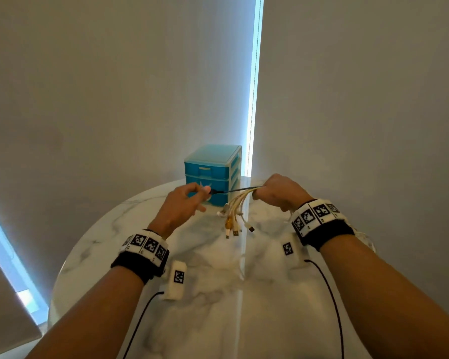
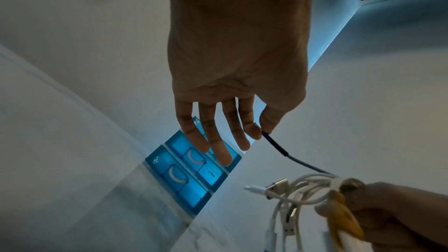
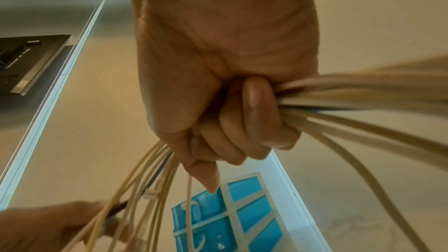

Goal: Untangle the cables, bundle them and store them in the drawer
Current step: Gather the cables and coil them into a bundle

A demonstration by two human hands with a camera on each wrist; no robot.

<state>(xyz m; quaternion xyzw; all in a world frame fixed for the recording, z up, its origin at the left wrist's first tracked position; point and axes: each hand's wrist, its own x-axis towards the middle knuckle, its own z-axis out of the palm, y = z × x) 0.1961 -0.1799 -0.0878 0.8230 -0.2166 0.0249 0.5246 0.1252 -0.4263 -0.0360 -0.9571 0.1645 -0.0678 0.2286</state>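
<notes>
Firmly fisted cables (image 1: 237, 207) — pinched black cable (image 1: 233, 189).

A round marble table (image 1: 208, 320) stands before grey roller blinds (image 1: 114, 86).

**What we cannot make out**

In the right wrist view, the cables (image 3: 363, 91) leaving our right hand (image 3: 218, 76) smear into blur toward the picture's right edge, which cuts them off. Our left hand (image 3: 43, 225) shows only partly at the bottom-left corner. From the head view, our left hand (image 1: 182, 203) hides part of the drawer unit (image 1: 213, 172), and the plug ends (image 1: 233, 226) are too small to identify. The tabletop (image 1: 218, 294) runs off the bottom edge.
</notes>
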